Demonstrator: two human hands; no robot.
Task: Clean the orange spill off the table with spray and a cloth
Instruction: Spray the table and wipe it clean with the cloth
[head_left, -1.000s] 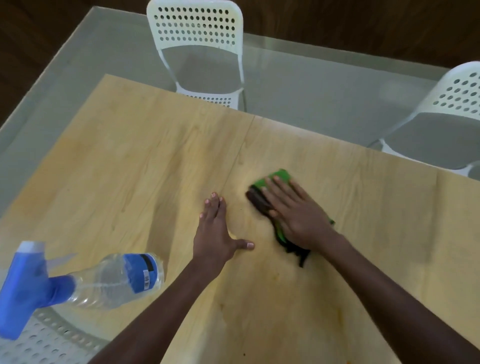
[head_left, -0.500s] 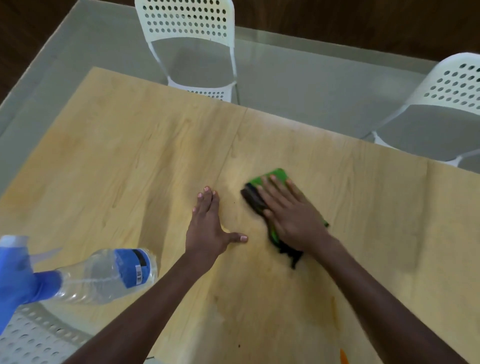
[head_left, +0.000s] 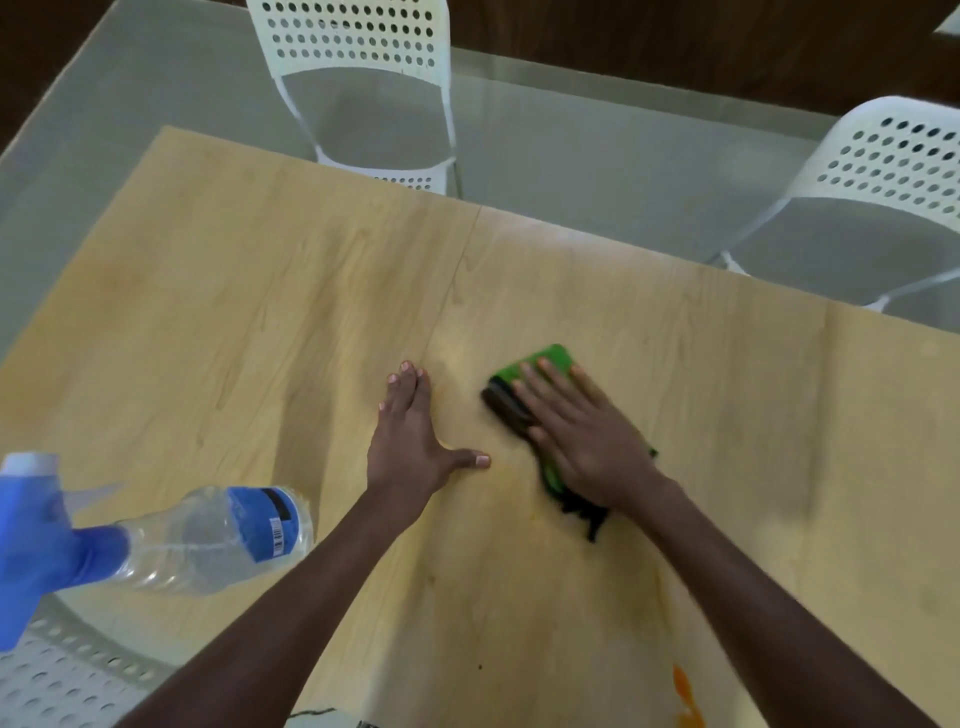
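The right hand (head_left: 587, 441) lay flat, fingers straight, pressing the cloth (head_left: 540, 364) on the table (head_left: 260, 291). The left hand (head_left: 410, 441) lay spread flat at its nine o'clock. Orange spill (head_left: 685, 696) sat at five o'clock and could be missed.

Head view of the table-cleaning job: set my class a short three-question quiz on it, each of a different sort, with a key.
1. True or false: the right hand lies flat on the green cloth.
2. Which hand rests on the bare wooden tabletop: A left, B right?
3. Fill in: the spray bottle lies on its ____.

Key: 1 true; 2 A, the left hand; 3 side.
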